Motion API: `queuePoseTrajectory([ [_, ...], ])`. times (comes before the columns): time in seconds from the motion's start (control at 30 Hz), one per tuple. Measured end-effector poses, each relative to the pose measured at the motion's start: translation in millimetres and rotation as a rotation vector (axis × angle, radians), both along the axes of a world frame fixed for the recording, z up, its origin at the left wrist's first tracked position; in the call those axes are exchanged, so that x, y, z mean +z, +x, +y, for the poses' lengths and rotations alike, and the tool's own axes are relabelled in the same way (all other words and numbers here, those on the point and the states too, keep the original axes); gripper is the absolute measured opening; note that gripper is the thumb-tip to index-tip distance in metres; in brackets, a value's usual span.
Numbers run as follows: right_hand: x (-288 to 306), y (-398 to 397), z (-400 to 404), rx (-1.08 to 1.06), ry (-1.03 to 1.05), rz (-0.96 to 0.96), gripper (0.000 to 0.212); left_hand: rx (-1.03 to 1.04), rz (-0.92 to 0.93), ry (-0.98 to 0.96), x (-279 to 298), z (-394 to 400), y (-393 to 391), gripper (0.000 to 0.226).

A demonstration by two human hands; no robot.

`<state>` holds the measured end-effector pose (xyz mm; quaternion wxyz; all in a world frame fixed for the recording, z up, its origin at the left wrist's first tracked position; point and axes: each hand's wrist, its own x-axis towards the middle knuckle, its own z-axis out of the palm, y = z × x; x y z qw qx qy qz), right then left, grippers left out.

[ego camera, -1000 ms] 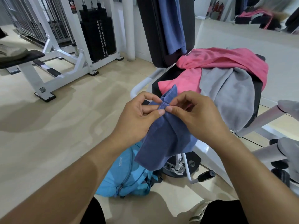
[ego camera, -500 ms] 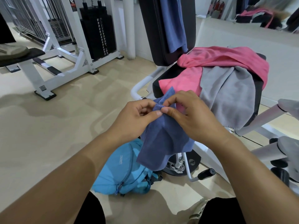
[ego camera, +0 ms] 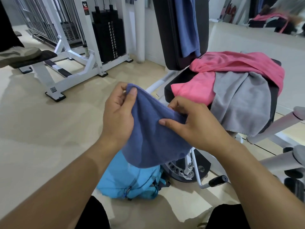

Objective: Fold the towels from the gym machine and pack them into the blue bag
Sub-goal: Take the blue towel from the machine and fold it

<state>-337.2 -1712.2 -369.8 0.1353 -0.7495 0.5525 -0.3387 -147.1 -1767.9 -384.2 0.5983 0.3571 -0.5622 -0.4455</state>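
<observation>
The left hand [ego camera: 118, 113] pinches the top edge of the blue towel [ego camera: 153, 134] between thumb and fingers, a narrow grip at one corner. The right hand [ego camera: 193, 124] pinches the same edge further along, thumb on the front of the cloth and fingers curled behind it. The towel hangs between them in the air, above the blue bag [ego camera: 128, 182] that lies on the floor.

To fold it well, I think both pinches should stay at the very corners, so the edge is straight and tight, and then one corner is brought exactly onto the other. The hanging part should fall free without twists.

The pink towel [ego camera: 231, 66] and the grey towel [ego camera: 242, 103] lie on the machine seat [ego camera: 168, 95], not yet folded. Another blue towel [ego camera: 188, 27] hangs on the backrest.
</observation>
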Motion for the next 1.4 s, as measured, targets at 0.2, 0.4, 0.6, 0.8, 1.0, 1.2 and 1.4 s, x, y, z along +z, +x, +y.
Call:
queuePoseTrajectory([
  [0.2, -2, -9, -4, -0.188, 0.043, 0.018, 0.020, 0.288, 0.166, 0.022, -1, -17, 21, 0.023],
  [0.4, -3, -18, -5, -0.253, 0.114, 0.028, 0.015, 0.372, 0.354, 0.194, 4, -26, 32, 0.028],
  [0.6, 0, -7, 1, 0.034, 0.235, -0.121, 0.007, 0.074, -0.205, 0.189, 6, -8, 10, 0.041],
  [0.8, 2, -6, 4, 0.086, 0.309, -0.271, 0.039, -0.315, -0.448, 0.062, 0, 17, -12, 0.040],
  [1.0, 1, -16, 7, 0.084, 0.314, -0.276, 0.031, -0.277, -0.546, 0.011, -7, 7, -12, 0.018],
  [1.2, 0, -37, 3, 0.015, 0.333, -0.403, 0.018, -0.176, -0.520, 0.063, -8, -1, -10, 0.023],
  [1.4, -3, -36, 1, -0.042, 0.206, -0.511, 0.006, -0.300, -0.551, 0.121, -6, -4, -5, 0.035],
])
